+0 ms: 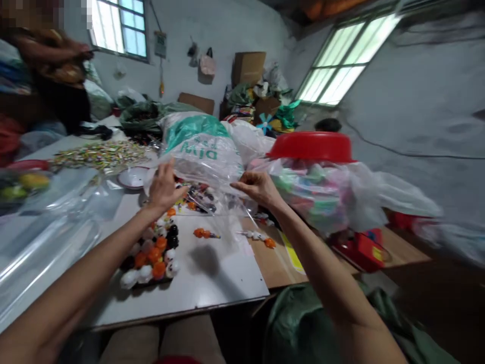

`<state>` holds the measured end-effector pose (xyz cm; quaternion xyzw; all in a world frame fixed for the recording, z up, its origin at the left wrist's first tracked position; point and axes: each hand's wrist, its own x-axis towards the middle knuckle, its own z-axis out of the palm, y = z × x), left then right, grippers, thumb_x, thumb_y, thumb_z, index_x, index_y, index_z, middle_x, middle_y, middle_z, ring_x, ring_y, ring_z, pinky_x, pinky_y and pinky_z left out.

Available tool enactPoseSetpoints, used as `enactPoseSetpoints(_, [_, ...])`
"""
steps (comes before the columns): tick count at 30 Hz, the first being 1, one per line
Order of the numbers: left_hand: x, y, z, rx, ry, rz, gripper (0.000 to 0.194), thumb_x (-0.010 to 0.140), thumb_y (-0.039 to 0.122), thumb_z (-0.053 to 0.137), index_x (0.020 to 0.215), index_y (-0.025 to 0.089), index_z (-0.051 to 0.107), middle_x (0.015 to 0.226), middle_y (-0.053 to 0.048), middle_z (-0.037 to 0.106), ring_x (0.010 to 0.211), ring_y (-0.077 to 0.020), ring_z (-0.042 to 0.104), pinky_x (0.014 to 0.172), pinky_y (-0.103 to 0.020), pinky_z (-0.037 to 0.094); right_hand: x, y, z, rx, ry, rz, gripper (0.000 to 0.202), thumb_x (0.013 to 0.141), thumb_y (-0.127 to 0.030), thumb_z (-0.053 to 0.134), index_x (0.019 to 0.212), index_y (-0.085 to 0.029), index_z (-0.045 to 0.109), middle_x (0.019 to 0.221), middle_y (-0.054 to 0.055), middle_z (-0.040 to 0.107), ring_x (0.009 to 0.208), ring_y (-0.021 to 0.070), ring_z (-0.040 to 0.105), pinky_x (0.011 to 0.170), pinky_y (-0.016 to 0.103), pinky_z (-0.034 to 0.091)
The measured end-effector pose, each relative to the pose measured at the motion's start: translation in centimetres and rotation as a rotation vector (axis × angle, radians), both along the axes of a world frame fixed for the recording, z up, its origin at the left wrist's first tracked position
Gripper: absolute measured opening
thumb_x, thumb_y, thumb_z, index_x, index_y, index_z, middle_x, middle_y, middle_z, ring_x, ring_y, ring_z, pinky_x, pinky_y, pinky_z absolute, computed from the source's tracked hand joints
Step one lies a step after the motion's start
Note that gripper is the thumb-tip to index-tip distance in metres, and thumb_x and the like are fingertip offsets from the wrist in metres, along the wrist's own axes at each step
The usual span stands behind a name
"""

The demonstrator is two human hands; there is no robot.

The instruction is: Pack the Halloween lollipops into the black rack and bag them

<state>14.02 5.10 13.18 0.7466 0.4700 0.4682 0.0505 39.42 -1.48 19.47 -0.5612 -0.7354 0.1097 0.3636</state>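
Observation:
A clear plastic bag hangs between my hands over the white tabletop. My right hand pinches its edge between thumb and fingers. On the bag's left side my left hand has its thumb spread away from the fingers and touches the plastic. Below my left hand stands a dark tray of small orange, white and black figure pieces. One orange piece on a short stick lies on the table. A white and orange one is near my right forearm. More mixed pieces show behind the bag.
Clear plastic sheets cover the left side. A pile of small colourful items and a white bowl sit beyond. A printed sack stands ahead; a red basin tops bagged goods at right. A person stands far left.

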Motion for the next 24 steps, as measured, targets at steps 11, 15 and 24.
enactPoseSetpoints(11, [1.4, -1.5, -0.9, -0.251, -0.073, -0.160, 0.022, 0.091, 0.011, 0.042, 0.093, 0.018, 0.063, 0.098, -0.011, 0.065, 0.096, -0.0228, 0.063, 0.085, -0.032, 0.048, -5.9, -1.2, -4.1, -0.038, -0.812, -0.197, 0.033, 0.080, -0.041, 0.070, 0.110, -0.028, 0.067, 0.065, 0.004, 0.068, 0.058, 0.0235, 0.062, 0.051, 0.028, 0.027])
enactPoseSetpoints(15, [0.9, 0.7, -0.6, -0.562, -0.842, -0.406, 0.018, 0.091, 0.017, 0.043, 0.089, 0.020, 0.061, 0.071, -0.002, 0.061, 0.069, -0.0168, 0.063, 0.071, -0.029, 0.051, -4.0, 3.4, -5.6, -0.200, -0.733, -0.370, 0.030, 0.084, -0.037, 0.061, 0.111, -0.025, 0.069, 0.076, 0.006, 0.072, 0.067, 0.0252, 0.066, 0.053, 0.028, 0.031])
enactPoseSetpoints(24, [-6.9, 2.6, -6.9, -0.901, -0.756, -0.711, 0.015, 0.069, 0.024, 0.072, 0.077, 0.016, 0.063, 0.063, 0.000, 0.062, 0.061, -0.0143, 0.062, 0.070, -0.028, 0.050, -4.6, 14.8, -6.8, -0.179, 0.136, -0.154, 0.020, 0.067, -0.041, 0.064, 0.059, -0.023, 0.058, 0.054, 0.004, 0.058, 0.053, 0.0196, 0.055, 0.052, 0.032, 0.043])
